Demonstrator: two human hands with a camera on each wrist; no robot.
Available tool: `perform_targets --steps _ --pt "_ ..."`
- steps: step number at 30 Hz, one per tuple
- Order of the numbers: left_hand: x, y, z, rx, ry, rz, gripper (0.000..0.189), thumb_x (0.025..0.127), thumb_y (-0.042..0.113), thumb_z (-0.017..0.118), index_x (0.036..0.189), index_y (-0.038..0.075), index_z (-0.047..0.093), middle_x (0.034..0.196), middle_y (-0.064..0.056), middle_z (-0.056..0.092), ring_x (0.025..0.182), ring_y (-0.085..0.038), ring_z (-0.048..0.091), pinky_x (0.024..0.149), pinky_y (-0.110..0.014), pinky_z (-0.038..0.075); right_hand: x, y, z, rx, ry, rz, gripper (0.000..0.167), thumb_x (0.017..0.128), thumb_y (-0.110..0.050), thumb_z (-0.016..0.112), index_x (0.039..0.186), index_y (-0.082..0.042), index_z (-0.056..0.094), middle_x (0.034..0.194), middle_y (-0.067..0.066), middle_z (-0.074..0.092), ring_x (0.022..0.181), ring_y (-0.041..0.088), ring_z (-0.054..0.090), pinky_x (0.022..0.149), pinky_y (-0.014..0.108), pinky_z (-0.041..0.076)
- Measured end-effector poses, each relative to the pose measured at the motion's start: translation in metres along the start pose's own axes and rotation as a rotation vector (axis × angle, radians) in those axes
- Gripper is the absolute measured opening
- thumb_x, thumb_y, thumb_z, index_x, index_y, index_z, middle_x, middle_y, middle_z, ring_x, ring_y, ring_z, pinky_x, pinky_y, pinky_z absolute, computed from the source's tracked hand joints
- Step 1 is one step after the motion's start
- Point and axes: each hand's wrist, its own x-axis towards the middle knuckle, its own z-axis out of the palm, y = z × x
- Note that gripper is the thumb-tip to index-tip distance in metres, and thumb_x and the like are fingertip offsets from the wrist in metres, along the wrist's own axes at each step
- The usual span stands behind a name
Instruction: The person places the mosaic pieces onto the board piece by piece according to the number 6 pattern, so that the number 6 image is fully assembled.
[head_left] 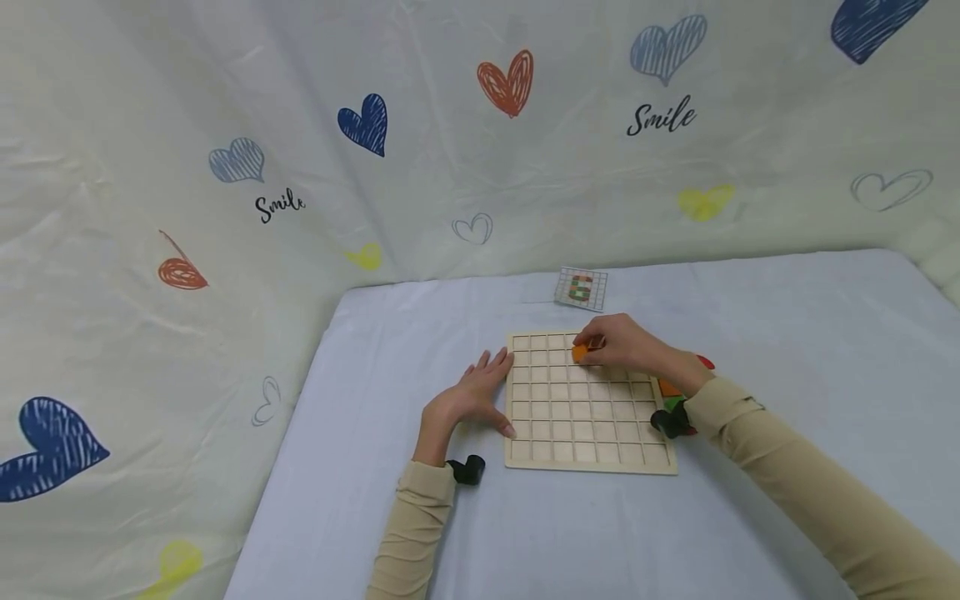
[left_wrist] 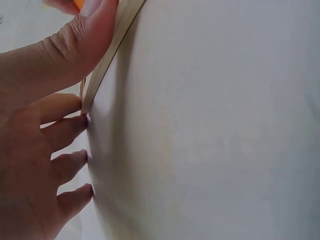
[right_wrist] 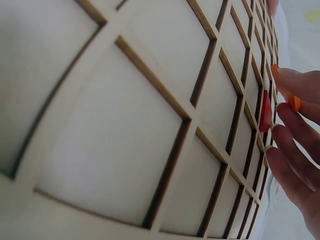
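A pale wooden grid board [head_left: 570, 429] lies flat on the table. Along its left edge rests my left hand [head_left: 471, 396], fingers spread, with the thumb touching near the lower corner; the left wrist view shows that thumb [left_wrist: 95, 35] at the board's side. My right hand [head_left: 626, 343] pinches a small orange block [head_left: 580, 353] over the board's far rows. In the right wrist view the orange block [right_wrist: 295, 103] shows between thumb and fingers, and a red piece [right_wrist: 265, 111] sits in a cell beside the fingertips.
A small printed card [head_left: 581, 288] with a coloured grid pattern lies beyond the board. Right of the board, partly behind the right forearm, are orange [head_left: 669, 387], green [head_left: 673, 402] and red [head_left: 706, 362] pieces. A heart-printed curtain [head_left: 420, 200] hangs behind the table.
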Motion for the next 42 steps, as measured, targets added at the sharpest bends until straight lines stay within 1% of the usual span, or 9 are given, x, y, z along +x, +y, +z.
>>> perform_targets --steps 6,11,13,15,20,25,30,36,42 --pt "0.000 0.001 0.000 0.018 -0.003 -0.005 0.128 0.073 0.030 0.095 0.167 0.012 0.010 0.175 -0.003 0.001 0.161 -0.026 -0.006 0.132 -0.045 0.003 0.007 0.001 0.006 -0.035 -0.006 0.031 0.023 0.088 -0.011 0.081 0.108 0.000 0.078 0.101 0.010 0.072 0.088 0.023 0.066 0.080 0.042 0.058" --pt "0.002 0.001 0.001 0.023 -0.010 -0.018 0.129 0.072 0.030 0.096 0.167 0.013 0.009 0.175 -0.002 0.000 0.161 -0.026 -0.007 0.132 -0.046 0.003 0.008 0.001 0.010 -0.069 0.007 0.002 0.022 0.087 -0.012 0.082 0.106 0.000 0.078 0.097 0.010 0.070 0.085 0.023 0.064 0.077 0.041 0.057" --pt "0.003 0.001 0.001 0.020 -0.010 -0.013 0.129 0.072 0.030 0.096 0.167 0.012 0.009 0.175 -0.003 0.000 0.161 -0.026 -0.007 0.132 -0.046 0.003 0.007 0.001 0.010 -0.078 0.012 -0.005 0.022 0.087 -0.011 0.082 0.105 0.000 0.078 0.096 0.010 0.069 0.085 0.024 0.064 0.077 0.040 0.056" --pt "0.002 0.002 0.000 0.010 -0.001 0.005 0.129 0.072 0.029 0.096 0.167 0.011 0.011 0.175 -0.004 0.002 0.161 -0.028 -0.006 0.131 -0.047 0.004 0.006 0.001 0.009 -0.084 0.016 -0.011 0.021 0.087 -0.011 0.082 0.105 0.000 0.078 0.096 0.010 0.068 0.084 0.023 0.063 0.076 0.040 0.055" --pt "0.002 0.002 -0.002 0.011 0.003 0.003 0.129 0.072 0.029 0.096 0.167 0.011 0.011 0.175 -0.004 0.002 0.161 -0.028 -0.006 0.131 -0.047 0.003 0.007 0.001 0.009 -0.081 0.023 -0.037 0.021 0.087 -0.010 0.081 0.105 0.000 0.078 0.095 0.010 0.067 0.082 0.022 0.060 0.073 0.037 0.052" --pt "0.002 -0.001 -0.001 0.006 -0.004 0.000 0.129 0.072 0.029 0.096 0.167 0.011 0.011 0.175 -0.004 0.002 0.161 -0.028 -0.006 0.131 -0.047 0.003 0.006 0.001 0.011 -0.079 0.022 -0.044 0.022 0.087 -0.010 0.081 0.106 0.002 0.078 0.093 0.010 0.066 0.081 0.021 0.059 0.071 0.035 0.051" --pt "0.000 -0.001 0.000 0.003 -0.007 0.001 0.129 0.072 0.029 0.096 0.167 0.012 0.010 0.174 -0.004 0.001 0.161 -0.028 -0.007 0.131 -0.047 0.003 0.000 0.001 0.009 -0.061 0.023 -0.041 0.024 0.088 -0.008 0.080 0.110 0.001 0.077 0.097 0.010 0.069 0.085 0.023 0.064 0.074 0.037 0.055" --pt "0.000 0.000 0.000 0.015 -0.003 0.000 0.128 0.072 0.029 0.096 0.167 0.011 0.011 0.174 -0.006 0.002 0.161 -0.029 -0.006 0.131 -0.048 0.003 -0.010 0.003 -0.001 -0.050 0.029 -0.025 0.027 0.089 -0.008 0.079 0.114 0.001 0.077 0.104 0.011 0.073 0.094 0.027 0.068 0.081 0.044 0.057" --pt "0.000 0.001 -0.001 0.020 -0.001 0.002 0.129 0.072 0.030 0.096 0.167 0.011 0.011 0.174 -0.006 0.002 0.161 -0.029 -0.006 0.131 -0.048 0.004 -0.022 0.005 -0.010 -0.056 0.013 0.032 0.023 0.091 -0.007 0.076 0.113 0.000 0.078 0.105 0.010 0.074 0.097 0.028 0.067 0.086 0.049 0.057"
